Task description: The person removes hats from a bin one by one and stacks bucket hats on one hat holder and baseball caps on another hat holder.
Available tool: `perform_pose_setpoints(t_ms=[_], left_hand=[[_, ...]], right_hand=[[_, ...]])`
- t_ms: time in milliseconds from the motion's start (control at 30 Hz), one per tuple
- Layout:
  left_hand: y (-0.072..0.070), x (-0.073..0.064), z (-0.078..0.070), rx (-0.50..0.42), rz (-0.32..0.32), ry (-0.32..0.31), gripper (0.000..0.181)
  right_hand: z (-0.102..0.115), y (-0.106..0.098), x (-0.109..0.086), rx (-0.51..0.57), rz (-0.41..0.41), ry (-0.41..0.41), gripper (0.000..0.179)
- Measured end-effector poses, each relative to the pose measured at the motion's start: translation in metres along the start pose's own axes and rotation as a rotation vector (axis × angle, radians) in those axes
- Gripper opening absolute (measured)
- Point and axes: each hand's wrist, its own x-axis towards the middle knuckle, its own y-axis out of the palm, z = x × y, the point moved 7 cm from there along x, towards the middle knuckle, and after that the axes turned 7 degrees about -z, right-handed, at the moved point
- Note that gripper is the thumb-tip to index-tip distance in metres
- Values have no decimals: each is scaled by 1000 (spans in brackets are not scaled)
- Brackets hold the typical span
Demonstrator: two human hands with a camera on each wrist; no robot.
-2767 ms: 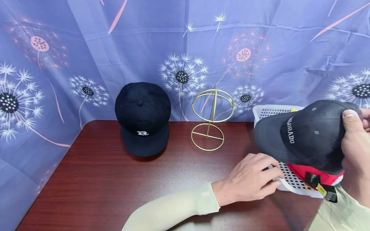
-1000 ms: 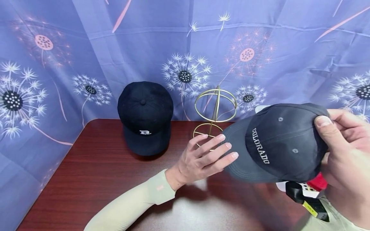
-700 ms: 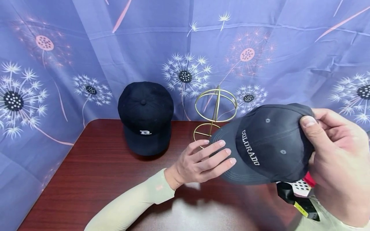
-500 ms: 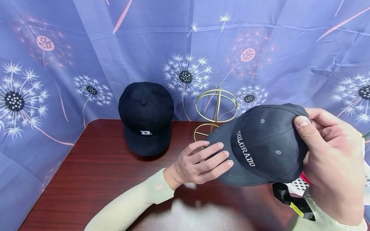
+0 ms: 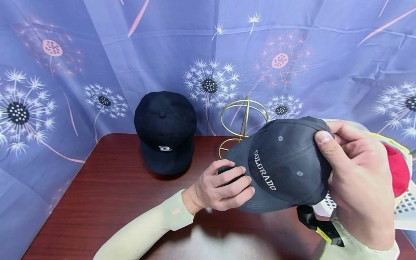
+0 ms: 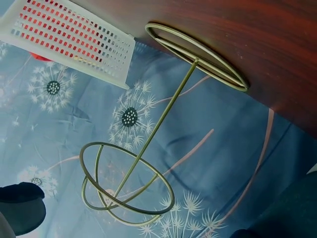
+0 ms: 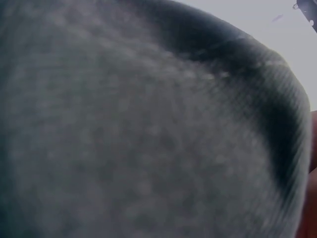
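A dark grey baseball cap lettered COLORADO is held above the table, brim to the left. My right hand grips the back edge of its crown, thumb on the outside. At the brim, my left hand has its fingers curled over the top; its thumb is hidden. Blurred grey cap fabric fills most of the right wrist view. Behind the cap stands a gold wire stand, its base ring partly covered in the head view. A navy cap with a white emblem sits upright to the left.
A white perforated basket stands at the right, partly hidden by my right arm. Red headwear with a yellow edge shows in it. A blue dandelion-print cloth hangs behind the dark red wooden table.
My right hand has lifted the grey cap from over the basket and carried it left. My left hand has left the basket, and its fingers have curled onto the brim.
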Motion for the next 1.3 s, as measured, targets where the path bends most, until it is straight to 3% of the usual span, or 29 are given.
perform_pose_setpoints(t_ms=[500, 733, 867, 1067, 1300], left_hand=[[-9, 5, 12, -50, 15, -37, 12], [-15, -2, 14, -49, -6, -55, 13], [-18, -5, 15, -52, -10, -63, 10], [-24, -5, 22, -82, -12, -93, 10], [-33, 2, 33, -121, -32, -147, 10]], right_hand=[[-6, 11, 1, -55, 35, 70, 24], [-6, 14, 9, -34, 217, 24, 18], [-8, 17, 10, -70, 272, 37, 20], [-8, 19, 10, -206, 245, 85, 21], [-10, 18, 11, -201, 259, 117, 23]])
